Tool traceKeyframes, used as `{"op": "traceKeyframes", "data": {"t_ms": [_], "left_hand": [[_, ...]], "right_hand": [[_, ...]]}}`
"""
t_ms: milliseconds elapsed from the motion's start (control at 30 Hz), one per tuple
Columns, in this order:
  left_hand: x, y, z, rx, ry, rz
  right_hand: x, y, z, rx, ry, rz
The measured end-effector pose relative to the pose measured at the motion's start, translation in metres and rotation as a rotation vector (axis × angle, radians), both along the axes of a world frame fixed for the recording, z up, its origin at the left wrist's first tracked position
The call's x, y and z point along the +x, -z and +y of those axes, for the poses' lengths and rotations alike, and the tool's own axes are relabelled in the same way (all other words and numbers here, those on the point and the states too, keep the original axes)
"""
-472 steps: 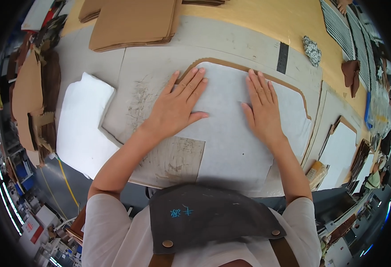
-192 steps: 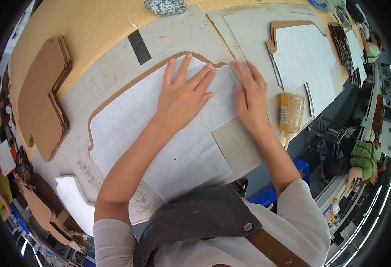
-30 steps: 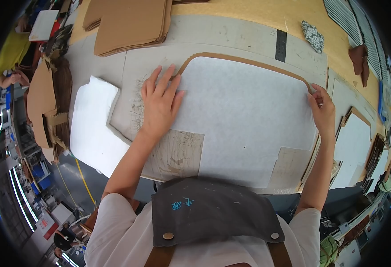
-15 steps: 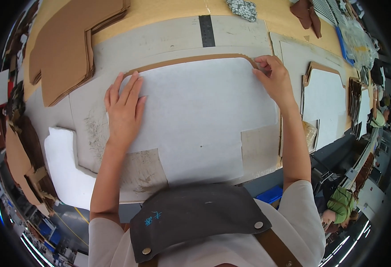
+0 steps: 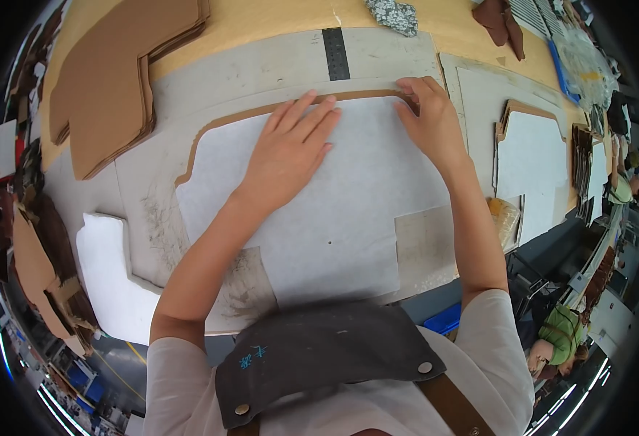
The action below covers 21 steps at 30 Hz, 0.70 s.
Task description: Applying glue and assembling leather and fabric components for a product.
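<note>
A large white sheet [image 5: 348, 174] with a brown border [image 5: 261, 111] along its far edge lies flat on the grey work board, and its near side has cut-out corners. My left hand [image 5: 287, 152] rests palm down on it, fingers stretched and slightly apart, their tips reaching over the brown border near the middle. At the far right corner, my right hand [image 5: 432, 120] has its fingers curled and thumb bent around the border, holding that edge. The exact contact under those fingertips is partly hidden.
Brown cut pieces [image 5: 109, 94] are stacked at the far left, and a white padded piece [image 5: 105, 269] lies nearer. Beyond the sheet are a dark ruler [image 5: 336, 54] and a speckled stone block [image 5: 394, 16]. White-faced panels [image 5: 530, 163] are stacked at right. Another person [image 5: 559, 330] sits farther off.
My left hand has slid from the sheet's far left corner toward the middle of the far edge. My right hand has shifted slightly left and farther away along the right corner.
</note>
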<state>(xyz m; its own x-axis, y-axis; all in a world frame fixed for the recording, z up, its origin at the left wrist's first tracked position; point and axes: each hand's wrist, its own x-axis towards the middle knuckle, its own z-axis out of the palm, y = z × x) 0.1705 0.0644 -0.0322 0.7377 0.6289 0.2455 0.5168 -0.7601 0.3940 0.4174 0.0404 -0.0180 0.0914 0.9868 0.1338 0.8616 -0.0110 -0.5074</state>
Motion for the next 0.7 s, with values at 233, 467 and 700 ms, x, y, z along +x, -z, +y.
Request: {"op": "traceKeyframes", "data": {"t_ms": [233, 467, 700], "left_hand": [[0.025, 0.011, 0.003, 0.01, 0.065, 0.041], [0.031, 0.006, 0.005, 0.059, 0.015, -0.015], [0.061, 0.011, 0.017, 0.039, 0.064, -0.109]], "right_hand": [[0.002, -0.013, 0.016, -0.274, 0.099, 0.091], [0.02, -0.009, 0.018, -0.075, 0.103, -0.02], [0.013, -0.01, 0.008, -0.174, 0.077, 0.158]]}}
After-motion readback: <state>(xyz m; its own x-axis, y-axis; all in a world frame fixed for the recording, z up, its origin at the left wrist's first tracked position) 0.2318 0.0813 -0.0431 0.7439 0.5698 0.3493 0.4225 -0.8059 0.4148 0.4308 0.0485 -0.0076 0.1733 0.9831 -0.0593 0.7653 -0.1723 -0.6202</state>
